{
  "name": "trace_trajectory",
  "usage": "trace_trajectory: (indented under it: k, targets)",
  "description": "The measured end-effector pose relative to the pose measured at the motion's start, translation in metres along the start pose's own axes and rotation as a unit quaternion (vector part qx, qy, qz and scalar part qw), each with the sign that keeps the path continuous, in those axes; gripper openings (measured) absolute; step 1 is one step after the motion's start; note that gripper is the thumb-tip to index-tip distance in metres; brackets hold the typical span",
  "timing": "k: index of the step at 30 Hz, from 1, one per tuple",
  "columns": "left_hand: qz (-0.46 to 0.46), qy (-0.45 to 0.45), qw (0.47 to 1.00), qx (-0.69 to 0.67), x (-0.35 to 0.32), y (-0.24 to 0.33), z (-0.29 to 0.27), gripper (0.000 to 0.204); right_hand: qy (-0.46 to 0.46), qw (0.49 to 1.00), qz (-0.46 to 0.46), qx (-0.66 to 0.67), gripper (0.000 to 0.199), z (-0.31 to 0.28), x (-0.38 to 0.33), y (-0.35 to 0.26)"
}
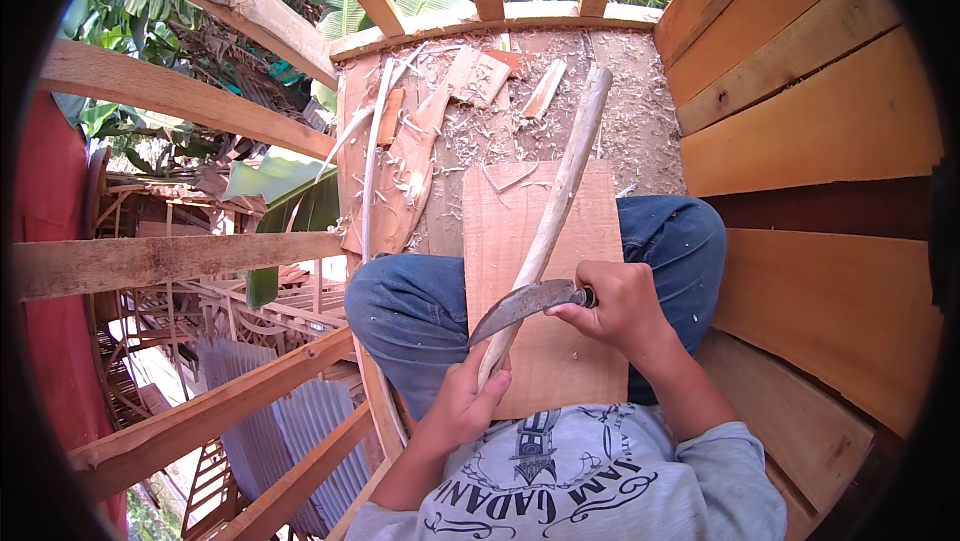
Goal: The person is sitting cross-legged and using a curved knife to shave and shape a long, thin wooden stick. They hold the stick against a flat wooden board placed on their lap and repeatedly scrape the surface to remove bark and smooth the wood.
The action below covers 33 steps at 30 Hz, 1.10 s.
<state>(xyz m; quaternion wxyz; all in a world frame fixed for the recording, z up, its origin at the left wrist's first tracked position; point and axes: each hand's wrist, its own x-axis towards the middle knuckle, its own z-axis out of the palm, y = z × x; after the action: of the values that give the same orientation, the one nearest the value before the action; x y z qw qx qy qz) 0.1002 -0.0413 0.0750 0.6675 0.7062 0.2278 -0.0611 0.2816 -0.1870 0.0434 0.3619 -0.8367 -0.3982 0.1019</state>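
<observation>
My left hand [467, 396] is closed around the near end of a long, pale, peeled stick [562, 189], which slants away up and to the right. In my right hand [622, 311] is the handle of a curved knife [522, 303] with a dark, worn blade. The blade lies across the stick a little above my left hand, its tip pointing left. Beneath both, a flat wooden board [590, 371] rests on my lap between my knees.
Wood shavings cover the plank floor [640, 131] ahead, with offcuts [410, 166] and thin strips [372, 171] at its left. Wooden rails [180, 266] border the left side, above a drop to corrugated sheets [310, 431]. A plank wall [810, 121] stands close on the right.
</observation>
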Motion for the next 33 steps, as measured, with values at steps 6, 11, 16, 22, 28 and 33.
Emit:
trace_trajectory:
  k: [6, 11, 16, 22, 28, 33]
  targets:
    - [-0.020, -0.053, 0.996, 0.064, 0.010, 0.023, -0.005, 0.013, 0.113, 0.992, 0.047, -0.002, 0.059, 0.000, 0.004, 0.033]
    - [0.001, -0.050, 0.996, 0.069, 0.005, 0.018, -0.004, 0.012, 0.183, 0.979, 0.087, -0.001, 0.061, 0.000, 0.007, 0.037]
    - [-0.034, -0.062, 0.997, 0.042, -0.005, 0.017, -0.002, 0.012, 0.173, 0.978, 0.072, -0.089, 0.056, -0.024, 0.009, 0.049]
    - [-0.026, -0.062, 0.998, 0.008, -0.007, 0.003, -0.006, 0.013, 0.079, 0.997, 0.006, 0.017, 0.047, -0.001, -0.005, 0.022]
    - [-0.045, -0.075, 0.995, 0.043, -0.014, 0.007, -0.017, 0.013, 0.098, 0.995, 0.027, 0.006, 0.043, -0.016, 0.009, 0.047]
    - [-0.019, -0.053, 0.997, 0.051, -0.012, 0.003, -0.009, 0.013, -0.033, 0.988, -0.148, -0.016, 0.036, -0.006, -0.010, 0.023]
